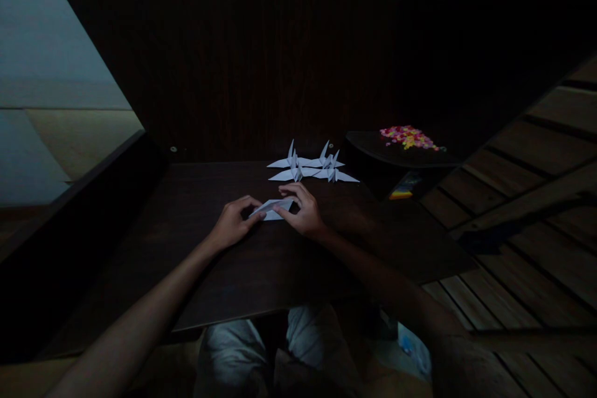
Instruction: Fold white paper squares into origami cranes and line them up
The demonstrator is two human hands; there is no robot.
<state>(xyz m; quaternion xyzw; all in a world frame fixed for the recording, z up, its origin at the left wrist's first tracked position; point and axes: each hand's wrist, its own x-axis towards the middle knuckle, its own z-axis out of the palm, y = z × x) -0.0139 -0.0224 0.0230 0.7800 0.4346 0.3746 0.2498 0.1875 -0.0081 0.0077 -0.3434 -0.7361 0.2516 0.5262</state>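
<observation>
A folded piece of white paper (270,210) is held between my two hands, just above or on the dark wooden desk (224,286). My left hand (236,222) pinches its left end between thumb and fingers. At the right end, my right hand (303,208) has its thumb on the near face and its fingers curled behind the far edge. Beyond my hands stand several white origami cranes (298,172), close together in two rows with their wings spread.
On a small rounded shelf (368,143) at the right lies a heap of pink, red and yellow bits (408,137). A dark panel (233,56) rises behind the desk, and a low side board (93,199) bounds it at left. Slatted wooden flooring (527,249) shows at right.
</observation>
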